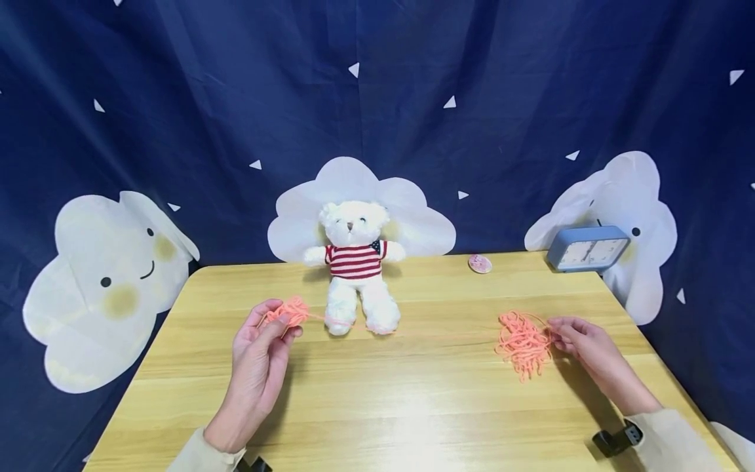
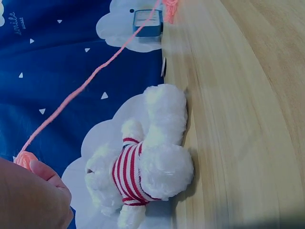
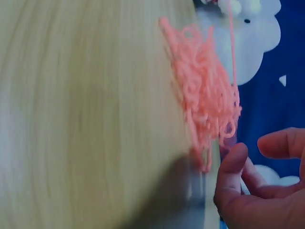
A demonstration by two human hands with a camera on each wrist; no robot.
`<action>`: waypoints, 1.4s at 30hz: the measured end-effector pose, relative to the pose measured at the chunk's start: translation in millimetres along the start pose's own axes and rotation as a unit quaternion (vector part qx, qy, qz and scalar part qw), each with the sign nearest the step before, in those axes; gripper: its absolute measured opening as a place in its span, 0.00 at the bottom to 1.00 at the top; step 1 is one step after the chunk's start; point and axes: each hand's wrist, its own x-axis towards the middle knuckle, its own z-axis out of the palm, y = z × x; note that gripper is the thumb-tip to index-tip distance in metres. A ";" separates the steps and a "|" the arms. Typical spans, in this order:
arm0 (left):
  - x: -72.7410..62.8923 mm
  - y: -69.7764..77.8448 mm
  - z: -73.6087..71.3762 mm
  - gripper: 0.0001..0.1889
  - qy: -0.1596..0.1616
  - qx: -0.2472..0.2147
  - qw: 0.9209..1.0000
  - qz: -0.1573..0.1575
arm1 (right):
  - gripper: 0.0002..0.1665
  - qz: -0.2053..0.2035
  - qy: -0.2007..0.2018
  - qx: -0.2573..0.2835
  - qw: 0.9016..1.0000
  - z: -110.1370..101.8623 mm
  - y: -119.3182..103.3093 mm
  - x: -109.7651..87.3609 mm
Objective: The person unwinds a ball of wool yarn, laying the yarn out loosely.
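Note:
In the head view my left hand [image 1: 259,354] pinches a small bundle of orange yarn [image 1: 295,311] above the table. One strand [image 2: 97,70] runs taut from this bundle across to a loose, tangled heap of the same yarn [image 1: 523,344] on the right side. My right hand [image 1: 590,347] is at the heap's right edge, fingertips right at its outer loops. In the right wrist view the thumb [image 3: 233,160] and forefinger [image 3: 281,143] stand apart, while another finger reaches behind the thumb to the yarn. Only the edge of the left bundle shows in the left wrist view.
A white teddy bear [image 1: 354,262] in a red-striped shirt sits at the table's back, the strand crossing in front of its feet. Behind on the right are a round pink disc [image 1: 480,263] and a blue clock [image 1: 588,249]. A dark blue curtain [image 1: 401,124] hangs behind the wooden table [image 1: 354,406].

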 end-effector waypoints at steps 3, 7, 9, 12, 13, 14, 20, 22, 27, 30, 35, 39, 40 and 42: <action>-0.4 -1.2 -0.1 0.13 -0.008 0.005 1.000 -0.002 | 0.09 -0.019 0.023 -0.013 0.999 7.5 -5.0 -6.4; -0.7 -3.3 0.0 0.14 -0.012 0.014 1.000 -0.005 | 0.11 -0.036 0.065 -0.030 0.997 24.4 -18.4 -16.3; -0.4 -4.4 0.2 0.14 -0.012 0.021 1.000 -0.006 | 0.11 -0.048 0.070 -0.020 0.996 36.1 -26.5 -18.9; 0.8 -6.2 1.0 0.14 -0.010 0.036 0.999 -0.010 | 0.11 -0.061 0.055 0.002 0.997 57.4 -38.1 -19.2; 1.1 -7.0 1.2 0.14 -0.009 0.041 0.999 -0.012 | 0.11 -0.064 0.047 0.006 0.997 65.0 -41.7 -18.6; 1.4 -7.8 1.5 0.14 -0.009 0.046 0.999 -0.014 | 0.11 -0.068 0.040 0.010 0.997 72.8 -44.9 -17.6; 1.2 -11.9 3.0 0.14 -0.001 0.064 0.998 -0.026 | 0.09 -0.063 0.013 0.024 0.998 119.3 -57.6 -11.3; 0.7 -12.7 3.2 0.14 0.000 0.067 0.997 -0.026 | 0.10 -0.056 -0.001 0.031 0.998 134.2 -60.1 -9.7; 1.6 -13.7 4.3 0.13 -0.001 0.071 0.997 -0.027 | 0.15 -0.057 -0.058 0.047 0.996 168.6 -65.5 -7.1; 1.7 -14.5 5.5 0.13 -0.001 0.075 0.997 -0.031 | 0.20 -0.067 -0.102 0.053 0.991 186.5 -67.6 -7.7; 2.6 -16.8 7.8 0.12 0.004 0.081 0.996 -0.036 | 0.26 -0.085 -0.163 0.057 0.981 215.4 -72.2 -10.2; 3.2 -19.7 9.1 0.12 0.004 0.080 0.996 -0.040 | 0.26 -0.087 -0.202 0.052 0.974 235.5 -76.1 -13.7; 3.3 -20.4 9.4 0.12 0.004 0.080 0.996 -0.041 | 0.27 -0.088 -0.214 0.052 0.972 240.0 -77.1 -14.4; 3.7 -21.8 10.0 0.13 0.003 0.080 0.996 -0.042 | 0.26 -0.092 -0.236 0.052 0.966 248.7 -78.6 -15.1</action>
